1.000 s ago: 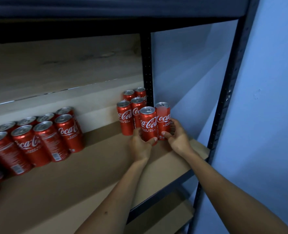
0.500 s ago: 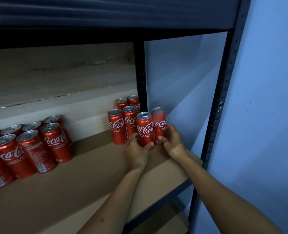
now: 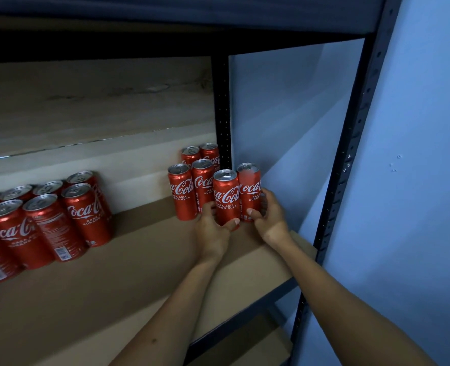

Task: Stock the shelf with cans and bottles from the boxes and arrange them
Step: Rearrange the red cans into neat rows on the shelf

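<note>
On the shelf (image 3: 139, 265), both hands grip upright red cans (image 3: 227, 199).

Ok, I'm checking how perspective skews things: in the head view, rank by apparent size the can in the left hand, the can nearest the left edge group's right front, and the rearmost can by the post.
1. Front can of the left group, nearer the camera.
2. Can in the left hand.
3. Rearmost can, partly hidden.

Nearness likely explains much of this.
</note>
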Tool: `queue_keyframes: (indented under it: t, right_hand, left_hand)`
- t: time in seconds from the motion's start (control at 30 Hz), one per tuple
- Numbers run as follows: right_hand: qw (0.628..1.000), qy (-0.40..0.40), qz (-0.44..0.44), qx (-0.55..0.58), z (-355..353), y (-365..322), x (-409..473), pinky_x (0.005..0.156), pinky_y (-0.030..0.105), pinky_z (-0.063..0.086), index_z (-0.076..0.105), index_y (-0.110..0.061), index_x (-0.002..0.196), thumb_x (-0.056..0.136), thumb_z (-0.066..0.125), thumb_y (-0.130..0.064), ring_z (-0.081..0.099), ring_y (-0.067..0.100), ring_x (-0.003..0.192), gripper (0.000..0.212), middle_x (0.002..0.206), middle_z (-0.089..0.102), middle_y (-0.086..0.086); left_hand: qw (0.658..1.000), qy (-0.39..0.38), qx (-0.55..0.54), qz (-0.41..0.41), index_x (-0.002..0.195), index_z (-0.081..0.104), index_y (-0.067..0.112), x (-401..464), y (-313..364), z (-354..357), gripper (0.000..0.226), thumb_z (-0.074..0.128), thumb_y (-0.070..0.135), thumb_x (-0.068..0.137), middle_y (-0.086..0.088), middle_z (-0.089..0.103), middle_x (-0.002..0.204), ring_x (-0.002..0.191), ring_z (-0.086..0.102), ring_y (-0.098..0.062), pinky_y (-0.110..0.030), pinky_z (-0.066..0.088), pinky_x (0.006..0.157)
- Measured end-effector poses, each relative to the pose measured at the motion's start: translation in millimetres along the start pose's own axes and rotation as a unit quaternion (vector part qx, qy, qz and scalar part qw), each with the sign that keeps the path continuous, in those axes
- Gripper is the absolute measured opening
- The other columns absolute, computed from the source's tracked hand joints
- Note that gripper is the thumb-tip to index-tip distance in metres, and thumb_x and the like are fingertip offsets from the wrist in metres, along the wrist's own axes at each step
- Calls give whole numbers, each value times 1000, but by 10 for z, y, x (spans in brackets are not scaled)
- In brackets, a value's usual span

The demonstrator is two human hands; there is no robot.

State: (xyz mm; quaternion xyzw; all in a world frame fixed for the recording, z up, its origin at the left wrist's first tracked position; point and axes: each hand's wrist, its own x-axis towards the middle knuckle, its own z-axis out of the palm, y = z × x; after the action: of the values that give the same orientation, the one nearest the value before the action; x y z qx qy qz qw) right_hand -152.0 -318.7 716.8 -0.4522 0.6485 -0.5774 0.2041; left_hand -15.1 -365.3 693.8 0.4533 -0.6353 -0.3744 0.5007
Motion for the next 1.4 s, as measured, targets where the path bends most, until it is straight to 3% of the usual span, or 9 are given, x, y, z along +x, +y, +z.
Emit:
queue_keyframes:
  t: [0.3, 0.47, 0.63, 0.77, 0.9, 1.1, 1.23, 1.33, 1.4]
  right_hand:
    - [1000, -6, -17, -24, -25, -5, -58, 106, 44, 46, 42, -25, 142, 89, 69, -15, 54, 19, 124, 60, 136, 56, 0]
    - [997, 22, -17, -74, -13, -22, -194, 99, 31, 44, 45, -16, 140, 88, 72, -20, 53, 12, 115, 59, 127, 55, -2]
    - [984, 75, -23, -157, 62, -31, -467, 90, 31, 48, 53, -7, 130, 88, 70, -14, 59, 27, 109, 46, 121, 60, 12]
    - [989, 33, 16, -146, 256, -190, -692, 89, 25, 47, 59, -9, 126, 88, 67, -9, 62, 22, 107, 38, 117, 65, 8]
    - [993, -16, 3, -119, 658, -282, -894, 88, 31, 51, 63, -12, 112, 87, 68, -10, 63, 19, 95, 26, 99, 64, 1]
    - [994, -87, -16, -66, 1435, -510, -1084, 69, 20, 46, 61, -5, 97, 85, 63, 5, 53, 10, 68, 16, 75, 54, -3]
    - [992, -114, -34, -48, 1901, -620, -1148, 67, 21, 45, 54, -20, 82, 80, 67, 7, 51, 4, 61, 29, 69, 54, -9]
    - [988, -142, -44, -39, 2122, -685, -1140, 65, 10, 43, 56, -12, 90, 82, 68, 4, 52, 2, 63, 21, 71, 55, -9]
    - [987, -153, -48, -24, 2245, -717, -1104, 69, 14, 46, 58, -12, 91, 82, 70, 0, 56, 4, 66, 19, 74, 58, -7]
  left_hand:
    - [1000, -26, 13, 4, 115, 46, 40, -40, 37, -54, 67, 82, 41, 58, 2, 65, 116, 106, 63, -15, -44, 53, 94]
    - [997, -65, 26, -19, 131, 46, 20, -94, 58, -119, 75, 86, 18, 68, -6, 63, 122, 109, 62, -17, -43, 51, 98]
    - [996, -53, 67, -30, 127, 54, 7, -185, 78, -345, 54, 76, 3, 79, -2, 61, 103, 93, 57, -11, -21, 45, 89]
    - [996, -40, 79, -31, 115, 62, 9, -232, 14, -706, 38, 73, 1, 79, -7, 64, 105, 99, 61, -18, -28, 50, 91]
    - [997, -8, 77, -28, 109, 65, 4, -277, -82, -1155, 28, 67, -3, 82, -8, 66, 100, 95, 63, -20, -26, 50, 88]
    - [993, 80, 75, -43, 102, 63, 10, -338, -262, -1953, 26, 62, -6, 82, -6, 64, 96, 92, 62, -19, -34, 53, 91]
    - [985, 144, 66, -63, 109, 61, 5, -353, -345, -2433, 35, 53, -15, 81, 1, 60, 90, 84, 59, -15, -19, 50, 75]
    - [969, 211, 113, -59, 117, 61, 12, -364, -413, -2714, 38, 61, 0, 80, -6, 68, 107, 99, 64, -24, -31, 50, 91]
    - [962, 229, 128, -70, 122, 56, 14, -341, -410, -2813, 42, 64, 5, 82, -10, 63, 119, 108, 60, -27, -30, 46, 95]
